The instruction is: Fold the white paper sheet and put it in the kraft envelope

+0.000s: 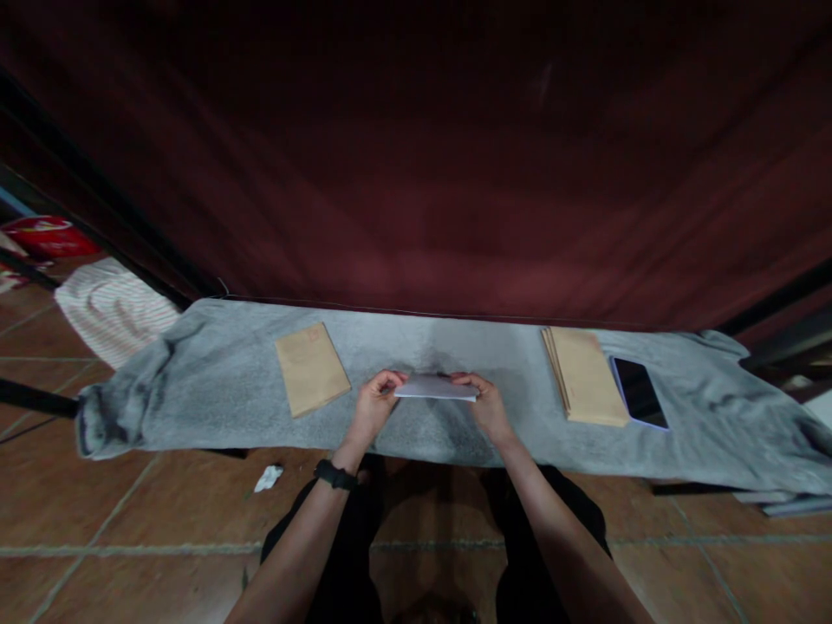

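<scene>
White, thin rectangular paper (435, 387), kinda shadowy on top with a brighter near edge, held over the grey cloth-covered table (214, 381). Long axis runs sideways: left fingers (388, 378) pinching one end, right fingers (474, 380) the other.

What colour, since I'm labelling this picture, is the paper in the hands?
The paper looks white with a faint lilac tint, seen in the head view.
</scene>
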The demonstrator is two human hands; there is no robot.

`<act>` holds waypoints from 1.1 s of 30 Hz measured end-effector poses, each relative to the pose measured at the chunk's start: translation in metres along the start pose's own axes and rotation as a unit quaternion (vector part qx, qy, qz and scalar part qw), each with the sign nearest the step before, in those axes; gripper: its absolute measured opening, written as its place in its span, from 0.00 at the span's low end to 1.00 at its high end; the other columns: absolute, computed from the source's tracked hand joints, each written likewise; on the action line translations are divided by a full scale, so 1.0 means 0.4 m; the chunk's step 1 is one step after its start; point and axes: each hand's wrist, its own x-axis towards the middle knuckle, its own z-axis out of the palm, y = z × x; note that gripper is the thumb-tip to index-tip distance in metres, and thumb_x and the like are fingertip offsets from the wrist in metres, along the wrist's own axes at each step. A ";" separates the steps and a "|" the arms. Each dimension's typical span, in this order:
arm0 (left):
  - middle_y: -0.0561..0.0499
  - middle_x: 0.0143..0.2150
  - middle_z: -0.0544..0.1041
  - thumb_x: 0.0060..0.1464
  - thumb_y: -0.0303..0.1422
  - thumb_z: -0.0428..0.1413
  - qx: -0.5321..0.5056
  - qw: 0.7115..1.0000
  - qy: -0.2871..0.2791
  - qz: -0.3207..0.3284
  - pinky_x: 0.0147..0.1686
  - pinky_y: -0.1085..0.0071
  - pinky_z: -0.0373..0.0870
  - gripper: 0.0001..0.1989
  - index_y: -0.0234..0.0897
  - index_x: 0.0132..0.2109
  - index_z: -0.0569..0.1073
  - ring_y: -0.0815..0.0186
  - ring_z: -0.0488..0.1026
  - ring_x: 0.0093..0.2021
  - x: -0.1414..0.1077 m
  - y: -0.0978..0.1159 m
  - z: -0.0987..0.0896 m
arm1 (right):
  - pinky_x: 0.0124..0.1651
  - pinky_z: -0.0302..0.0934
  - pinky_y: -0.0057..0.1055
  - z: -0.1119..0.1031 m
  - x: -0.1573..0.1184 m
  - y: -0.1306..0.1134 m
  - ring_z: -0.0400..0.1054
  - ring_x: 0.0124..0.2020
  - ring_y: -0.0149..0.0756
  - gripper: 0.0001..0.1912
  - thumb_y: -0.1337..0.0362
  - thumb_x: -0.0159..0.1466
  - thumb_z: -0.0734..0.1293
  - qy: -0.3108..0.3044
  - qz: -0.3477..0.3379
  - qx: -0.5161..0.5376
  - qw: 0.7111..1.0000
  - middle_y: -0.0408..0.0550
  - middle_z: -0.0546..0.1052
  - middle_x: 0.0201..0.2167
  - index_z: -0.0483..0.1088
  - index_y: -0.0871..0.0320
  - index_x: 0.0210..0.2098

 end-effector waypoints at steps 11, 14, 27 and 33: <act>0.48 0.48 0.80 0.53 0.18 0.48 0.240 0.946 -0.178 0.128 0.54 0.62 0.73 0.13 0.40 0.36 0.73 0.62 0.76 0.52 -0.054 -0.044 -0.041 | 0.70 0.57 0.43 -0.040 -0.068 0.044 0.65 0.64 0.39 0.38 0.84 0.54 0.58 -0.193 -0.148 -0.337 0.910 0.49 0.73 0.62 0.73 0.55 0.60; 0.48 0.54 0.78 0.49 0.14 0.47 0.315 0.915 -0.210 0.140 0.59 0.62 0.70 0.24 0.41 0.47 0.75 0.62 0.74 0.57 -0.071 -0.040 -0.045 | 0.71 0.55 0.43 -0.059 -0.080 0.042 0.65 0.64 0.38 0.36 0.84 0.56 0.57 -0.208 -0.141 -0.354 0.901 0.50 0.72 0.62 0.72 0.56 0.60; 0.37 0.70 0.64 0.65 0.26 0.43 0.532 0.781 -0.247 0.214 0.70 0.60 0.56 0.26 0.28 0.67 0.64 0.61 0.56 0.72 -0.127 -0.058 -0.004 | 0.74 0.41 0.46 0.179 -0.133 -0.008 0.44 0.74 0.44 0.32 0.53 0.76 0.48 -0.183 -0.076 -0.435 0.878 0.58 0.52 0.73 0.52 0.68 0.71; 0.37 0.70 0.63 0.63 0.23 0.41 0.560 0.763 -0.244 0.211 0.69 0.60 0.57 0.27 0.29 0.68 0.63 0.61 0.56 0.72 -0.135 -0.069 0.001 | 0.73 0.41 0.49 0.154 -0.129 0.015 0.46 0.73 0.48 0.33 0.52 0.76 0.50 -0.137 -0.066 -0.485 0.861 0.62 0.52 0.72 0.51 0.71 0.71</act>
